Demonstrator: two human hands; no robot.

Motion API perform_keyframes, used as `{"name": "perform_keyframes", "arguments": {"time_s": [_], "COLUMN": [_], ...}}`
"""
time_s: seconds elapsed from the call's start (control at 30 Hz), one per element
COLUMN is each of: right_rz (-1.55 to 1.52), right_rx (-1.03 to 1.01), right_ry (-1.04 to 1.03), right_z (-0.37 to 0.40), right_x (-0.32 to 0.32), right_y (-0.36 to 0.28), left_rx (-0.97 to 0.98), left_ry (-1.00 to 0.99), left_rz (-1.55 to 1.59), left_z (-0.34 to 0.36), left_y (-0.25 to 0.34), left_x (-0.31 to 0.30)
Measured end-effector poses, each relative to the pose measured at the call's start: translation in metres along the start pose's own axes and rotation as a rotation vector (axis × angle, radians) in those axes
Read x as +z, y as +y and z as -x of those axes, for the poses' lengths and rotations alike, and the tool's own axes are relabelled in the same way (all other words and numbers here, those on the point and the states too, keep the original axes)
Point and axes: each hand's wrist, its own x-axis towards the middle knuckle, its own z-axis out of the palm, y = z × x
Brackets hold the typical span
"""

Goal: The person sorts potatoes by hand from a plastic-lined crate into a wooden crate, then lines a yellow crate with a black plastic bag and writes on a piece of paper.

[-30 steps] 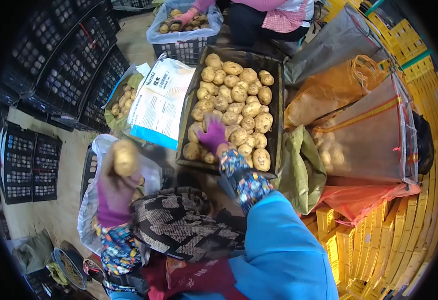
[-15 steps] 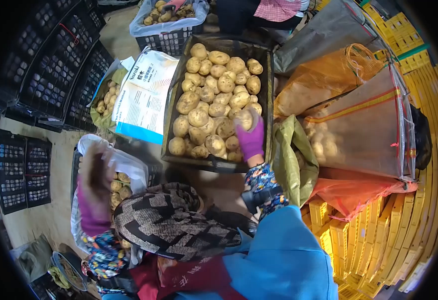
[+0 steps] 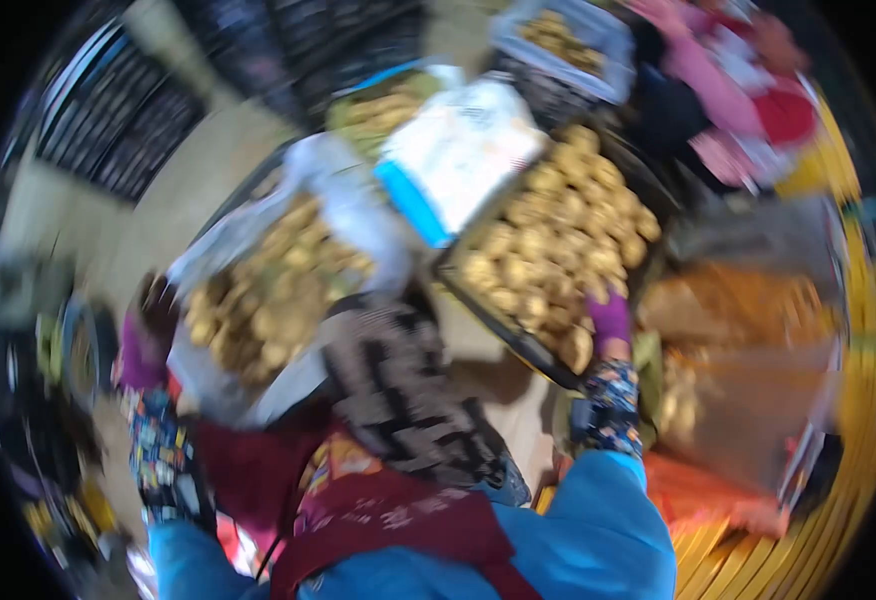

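My left hand [image 3: 148, 335], in a purple glove with dark fingers, is at the left rim of a crate lined with a pale plastic bag [image 3: 358, 225]. Potatoes [image 3: 278, 290] fill that crate. On the right, my right hand [image 3: 610, 315], also in a purple glove, reaches into a black crate [image 3: 503, 335] of potatoes [image 3: 563, 220]. Its fingertips lie against potatoes near the crate's right side. Motion smears the fingers of both hands, and I cannot tell whether either one grips a potato.
A white and blue printed bag [image 3: 458, 160] lies between the crates. Behind it stand a green sack of potatoes [image 3: 383, 110] and a lined crate [image 3: 608, 75]. Another person [image 3: 723, 100] sits at the back right. Mesh bags [image 3: 748, 400] stand to my right. Black crates [image 3: 123, 115] are back left.
The view has turned, so the lined crate now shows more fully. My left hand has moved to that crate's outer rim. My right hand stays at the black crate.
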Motion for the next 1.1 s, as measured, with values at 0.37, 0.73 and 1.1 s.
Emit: {"name": "perform_keyframes", "arguments": {"time_s": [0.37,0.73,1.1], "right_rz": [-0.18,0.473,0.281], "right_rx": [-1.165,-1.145,-0.984], "right_ry": [-1.068,-0.593,-0.812], "right_z": [0.071,0.183,0.177], "right_x": [0.062,0.409,0.397], "right_y": [-0.455,-0.462,-0.461], "left_rx": [0.324,0.395,0.307], "left_ry": [-0.045,0.118,0.083], "left_rz": [0.166,0.076,0.182], "left_z": [0.021,0.03,0.037], "left_y": [-0.001,0.013,0.014], "left_x": [-0.026,-0.033,-0.014]}}
